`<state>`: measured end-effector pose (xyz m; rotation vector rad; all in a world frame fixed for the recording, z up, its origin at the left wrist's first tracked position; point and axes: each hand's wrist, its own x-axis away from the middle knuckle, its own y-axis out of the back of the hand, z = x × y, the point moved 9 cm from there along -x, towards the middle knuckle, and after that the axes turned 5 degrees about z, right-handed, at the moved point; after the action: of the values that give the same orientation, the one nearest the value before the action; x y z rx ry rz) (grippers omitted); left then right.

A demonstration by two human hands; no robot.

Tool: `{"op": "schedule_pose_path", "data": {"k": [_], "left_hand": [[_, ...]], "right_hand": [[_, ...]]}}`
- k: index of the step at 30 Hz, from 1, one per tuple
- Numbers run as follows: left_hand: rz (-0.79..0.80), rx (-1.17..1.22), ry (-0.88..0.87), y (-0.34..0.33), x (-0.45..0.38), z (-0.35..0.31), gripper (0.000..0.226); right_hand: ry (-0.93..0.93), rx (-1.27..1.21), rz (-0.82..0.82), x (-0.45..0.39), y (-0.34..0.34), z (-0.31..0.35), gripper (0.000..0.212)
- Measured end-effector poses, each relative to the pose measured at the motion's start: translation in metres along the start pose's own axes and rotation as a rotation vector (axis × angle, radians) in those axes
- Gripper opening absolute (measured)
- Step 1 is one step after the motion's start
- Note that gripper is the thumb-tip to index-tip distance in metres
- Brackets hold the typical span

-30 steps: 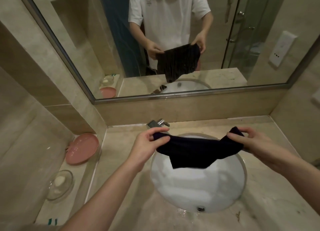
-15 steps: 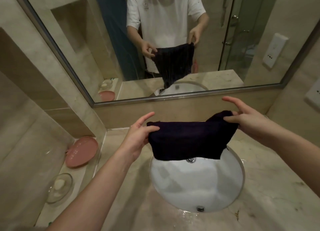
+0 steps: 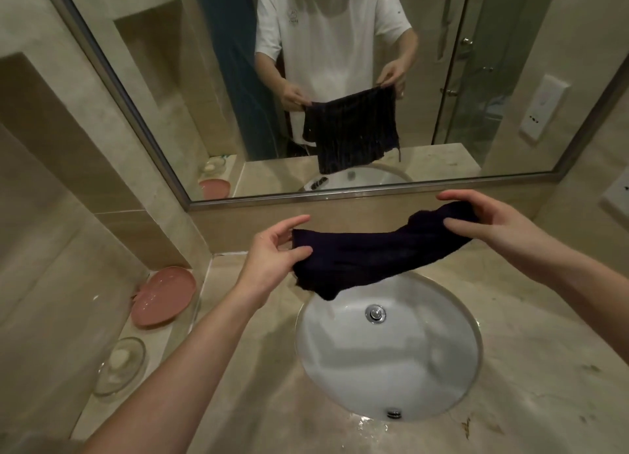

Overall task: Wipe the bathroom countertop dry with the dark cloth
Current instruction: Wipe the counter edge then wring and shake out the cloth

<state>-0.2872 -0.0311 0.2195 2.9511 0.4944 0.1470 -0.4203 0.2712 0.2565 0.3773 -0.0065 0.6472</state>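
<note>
**Cloth stretched over the basin**

Left hand [image 3: 272,252] pinches one end of the dark cloth [image 3: 371,256], right hand [image 3: 490,222] pinches the other. The cloth hangs in the air above the sink's [image 3: 442,378] back rim, clear of the wet countertop [image 3: 544,368].

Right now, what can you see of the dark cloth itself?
The dark cloth looks like soft, navy-black fabric, faintly ribbed. It hangs stretched between the left hand and the right hand, each pinching an upper corner, right end higher. Its loose lower edge sags above the white sink; it looks clear of the countertop.
</note>
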Motion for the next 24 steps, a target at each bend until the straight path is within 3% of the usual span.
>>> {"op": "schedule_pose_path", "data": {"k": [3, 6, 9, 11, 14, 16, 21, 24], "left_hand": [[0.037, 0.014, 0.033, -0.005, 0.003, 0.003, 0.051], [0.032, 0.187, 0.078, -0.008, 0.005, 0.007, 0.025], [-0.072, 0.250, 0.153, -0.002, 0.005, 0.016, 0.015], [-0.077, 0.221, 0.215, -0.002, 0.005, 0.024, 0.023], [0.033, 0.193, 0.378, -0.010, 0.011, 0.041, 0.038], [0.125, 0.179, 0.446, -0.016, 0.018, 0.050, 0.041], [0.139, 0.288, 0.352, -0.012, 0.023, 0.051, 0.034], [0.015, 0.295, 0.257, 0.002, 0.026, 0.051, 0.028]], "right_hand": [[0.006, 0.226, 0.023, 0.000, -0.004, -0.002, 0.048], [0.045, 0.388, -0.031, -0.001, -0.006, -0.002, 0.042], [-0.011, 0.077, -0.066, 0.000, -0.003, -0.013, 0.038], [-0.045, -0.129, -0.059, 0.001, -0.007, -0.020, 0.038], [-0.055, -0.313, 0.009, 0.006, -0.017, -0.027, 0.044], [-0.048, -0.300, 0.065, 0.012, -0.024, -0.029, 0.052], [-0.021, -0.036, 0.101, 0.019, -0.029, -0.039, 0.048], [-0.005, 0.109, 0.051, 0.017, -0.027, -0.046, 0.039]]}}
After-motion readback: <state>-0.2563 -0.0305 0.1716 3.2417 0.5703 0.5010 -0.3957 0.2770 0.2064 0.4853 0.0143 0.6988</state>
